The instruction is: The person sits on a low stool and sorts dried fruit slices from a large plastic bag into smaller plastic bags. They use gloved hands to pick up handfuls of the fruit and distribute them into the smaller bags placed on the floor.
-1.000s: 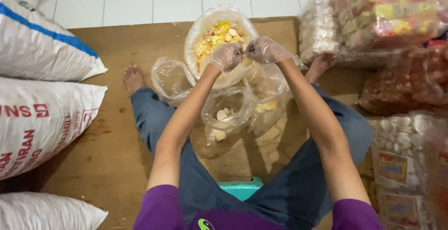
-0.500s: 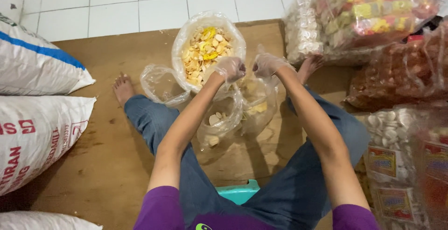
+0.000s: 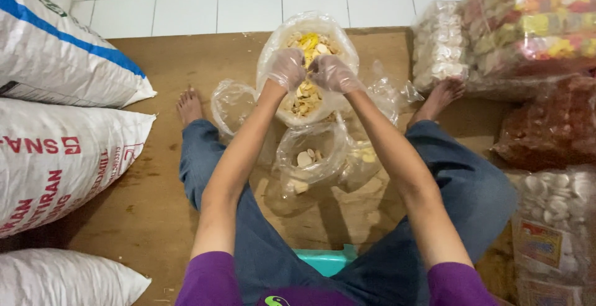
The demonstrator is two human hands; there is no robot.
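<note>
Clear bag (image 3: 308,63) of crackers, held up between the knees.
It's a thin, see-through plastic bag bulging with pale and yellow cracker pieces, standing upright on the wooden board. Its neck is bunched together at the middle, pinched from both sides, and the plastic balloons round above and below that gathered point.

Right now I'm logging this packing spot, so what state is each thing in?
Left hand: gloved, gripping the bag's mouth.
Right hand: gloved, gripping the same bag's mouth.
Big clear bag: open, filled with yellow and pale crackers.
Small clear bag: open, a few pale pieces inside.
Empty clear bag: crumpled, lying on the board.
White sacks: closed, stacked on their sides.
Packed snack bags: sealed, piled up.
</note>
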